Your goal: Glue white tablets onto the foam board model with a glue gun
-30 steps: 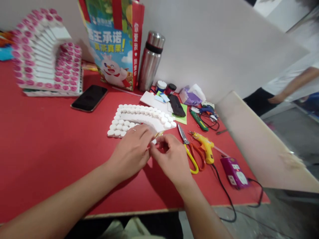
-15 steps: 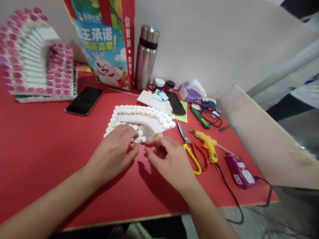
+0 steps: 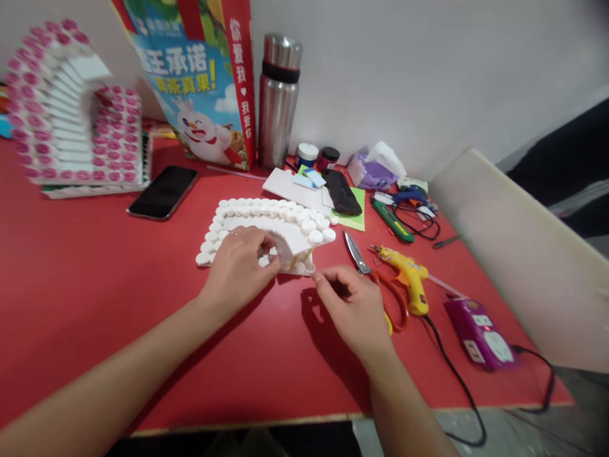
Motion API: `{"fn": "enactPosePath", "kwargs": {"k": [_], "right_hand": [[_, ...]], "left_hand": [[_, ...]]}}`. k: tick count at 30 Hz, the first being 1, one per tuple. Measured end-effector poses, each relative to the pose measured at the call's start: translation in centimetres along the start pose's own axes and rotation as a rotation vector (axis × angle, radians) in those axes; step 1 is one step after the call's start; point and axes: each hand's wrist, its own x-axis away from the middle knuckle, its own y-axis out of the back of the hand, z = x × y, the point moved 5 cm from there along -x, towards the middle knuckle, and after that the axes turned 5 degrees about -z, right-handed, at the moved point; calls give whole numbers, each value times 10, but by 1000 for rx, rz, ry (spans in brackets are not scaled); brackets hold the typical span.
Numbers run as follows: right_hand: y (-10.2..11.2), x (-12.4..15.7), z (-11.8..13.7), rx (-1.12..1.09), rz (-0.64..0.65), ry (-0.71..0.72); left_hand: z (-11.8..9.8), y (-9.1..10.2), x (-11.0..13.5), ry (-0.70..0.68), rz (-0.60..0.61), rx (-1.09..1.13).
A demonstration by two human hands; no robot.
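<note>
A curved white foam piece [image 3: 280,223] edged with small white round caps lies on the red table [image 3: 95,279]. My left hand [image 3: 240,266] rests on its near left part, fingers curled over the caps and pressing down on it. My right hand [image 3: 354,308] hovers just right of the piece's near corner, thumb and forefinger pinched together; what they hold, if anything, is too small to make out. Red-and-yellow scissors [image 3: 375,276] lie partly under my right hand.
A yellow glue gun [image 3: 404,279] with a black cord, a purple power strip [image 3: 480,333], a black phone [image 3: 164,192], a steel flask [image 3: 277,98], a printed bag [image 3: 200,82], a pink-capped foam stack [image 3: 71,114], and small jars and tools along the white wall.
My left hand slid left onto the white piece's caps and my right hand drew away to the right. The view shifted, and the person at the far right is gone from sight.
</note>
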Motion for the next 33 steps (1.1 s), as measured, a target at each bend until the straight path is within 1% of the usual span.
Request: {"fn": "enactPosePath", "kwargs": {"k": [3, 6, 8, 11, 15, 18, 21, 26, 30, 33], "right_hand": [[3, -1, -5, -44, 30, -64], [1, -4, -11, -135, 128, -172], [-3, -8, -10, -152, 196, -176], [-11, -14, -3, -146, 314, -169], [-28, -21, 3, -231, 493, -275], [-38, -22, 3, -323, 570, -343], [-42, -22, 1, -355, 607, -386], [-43, -21, -2, -381, 606, -417], [-45, -21, -1, -398, 621, -400], [-46, -22, 0, -392, 627, -391]], "left_hand": [[-1, -3, -1, -42, -30, -69], [-3, -4, -3, -61, -21, -111], [-4, -6, -5, -54, 1, -116], [-7, -8, -6, -48, 10, -108], [-6, -10, -6, -12, 41, -114], [-6, -12, -5, -24, 74, -160], [-6, -11, -5, -36, 88, -187], [-2, -7, -3, -66, 111, -154], [11, 5, 0, -108, 126, -18], [24, 17, 0, -69, 122, 60]]}}
